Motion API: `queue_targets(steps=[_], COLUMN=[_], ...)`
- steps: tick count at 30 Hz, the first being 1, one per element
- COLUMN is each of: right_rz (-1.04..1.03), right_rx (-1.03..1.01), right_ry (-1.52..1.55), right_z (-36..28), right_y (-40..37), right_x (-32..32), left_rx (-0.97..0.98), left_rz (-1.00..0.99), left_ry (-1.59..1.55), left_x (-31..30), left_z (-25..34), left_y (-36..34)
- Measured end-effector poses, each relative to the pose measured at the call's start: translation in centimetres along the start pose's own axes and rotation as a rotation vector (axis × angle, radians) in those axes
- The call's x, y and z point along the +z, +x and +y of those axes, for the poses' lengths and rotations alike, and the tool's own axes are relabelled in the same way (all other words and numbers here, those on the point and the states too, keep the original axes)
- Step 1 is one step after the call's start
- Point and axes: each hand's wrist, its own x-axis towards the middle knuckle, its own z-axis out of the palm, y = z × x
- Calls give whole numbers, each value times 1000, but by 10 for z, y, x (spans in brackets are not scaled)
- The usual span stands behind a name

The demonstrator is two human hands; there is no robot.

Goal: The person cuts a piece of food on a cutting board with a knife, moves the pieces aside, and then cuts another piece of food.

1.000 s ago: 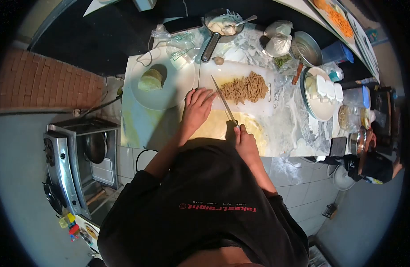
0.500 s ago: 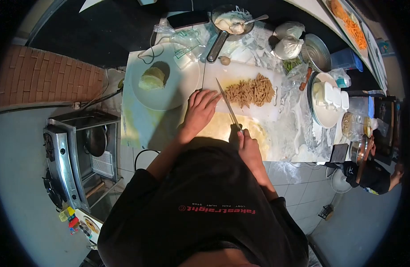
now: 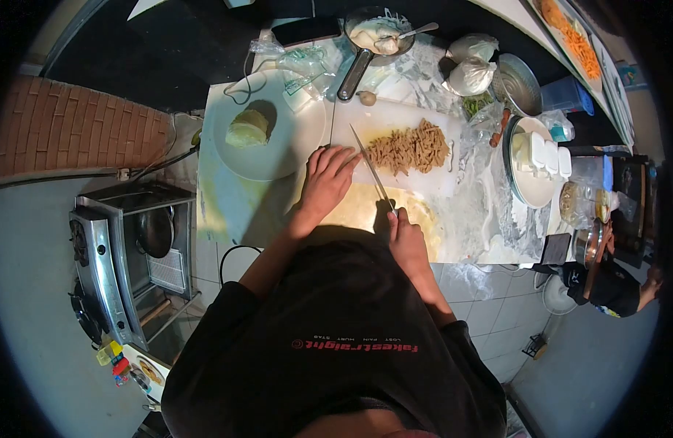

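Note:
My right hand (image 3: 408,239) grips the handle of a long kitchen knife (image 3: 371,162), whose blade slants up and left over the white cutting board (image 3: 351,113). My left hand (image 3: 327,179) rests on the board's left edge, fingers together and bent, with the tips close to the blade. What lies beneath those fingertips is hidden. Just right of the blade is a heap of brown chopped strips (image 3: 409,148), perhaps meat. To the left, a large pale plate (image 3: 234,159) carries a piece of cabbage (image 3: 247,130).
Behind the board stand a black-handled pan (image 3: 357,73) with white contents and a spoon, and a small round brown item (image 3: 367,98). Plastic bags (image 3: 471,75), a metal bowl (image 3: 522,91) and a plate with white containers (image 3: 535,191) line the right. Another person (image 3: 610,285) is far right.
The knife blade has tilted slightly, its tip shifting a little left and up. My left hand stays in nearly the same place, and the chopped heap looks unchanged.

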Motion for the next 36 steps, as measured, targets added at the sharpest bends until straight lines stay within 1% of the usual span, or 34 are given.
queue_targets(steps=[20,29,32,34,35,36], right_rz=[-35,-93,-81,-119,-113,-231], right_rx=[-1,95,67,-22,-27,109], right_ry=[-37,-123,-97,139,139,273], right_z=[-3,-17,-7,-1,1,-9], right_y=[3,8,16,22,23,22], right_x=[-4,-5,3,0,-4,-19], left_rx=[-9,-11,-20,-28,-24,-42], left_rz=[-18,-16,4,11,17,31], left_ry=[8,-12,-1,-14,-11,-41], left_x=[0,1,1,2,3,2], left_z=[-1,-1,-2,-1,0,1], left_y=[0,-1,0,0,1,2])
